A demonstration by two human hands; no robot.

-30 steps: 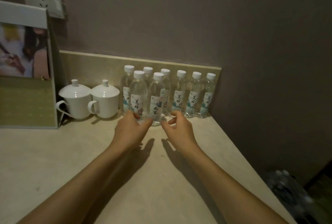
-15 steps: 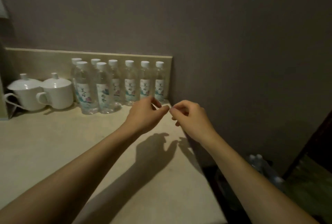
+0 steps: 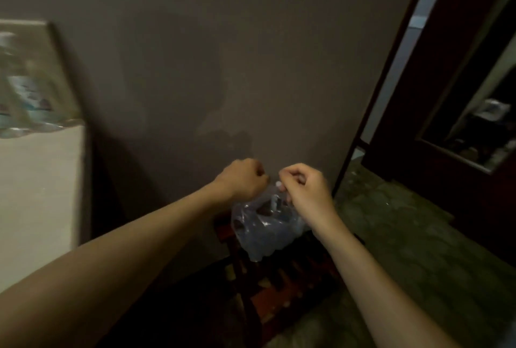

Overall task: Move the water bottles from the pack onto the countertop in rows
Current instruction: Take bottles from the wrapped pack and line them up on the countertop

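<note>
The pack (image 3: 265, 230) is seen low on a dark wooden stand (image 3: 279, 292), right of the countertop (image 3: 36, 194) edge. Directly above it, both hands are curled; the right hand (image 3: 305, 188) is pinched at a white cap, the left hand (image 3: 243, 180) clenched, contents untellable. Bottles stand upright beneath.

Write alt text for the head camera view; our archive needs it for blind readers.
Both hands reach down to a plastic-wrapped pack of water bottles on a dark wooden stand by the wall: the left hand is curled, the right hand pinches a white bottle cap. Blurred bottles stand on the countertop at left.
</note>
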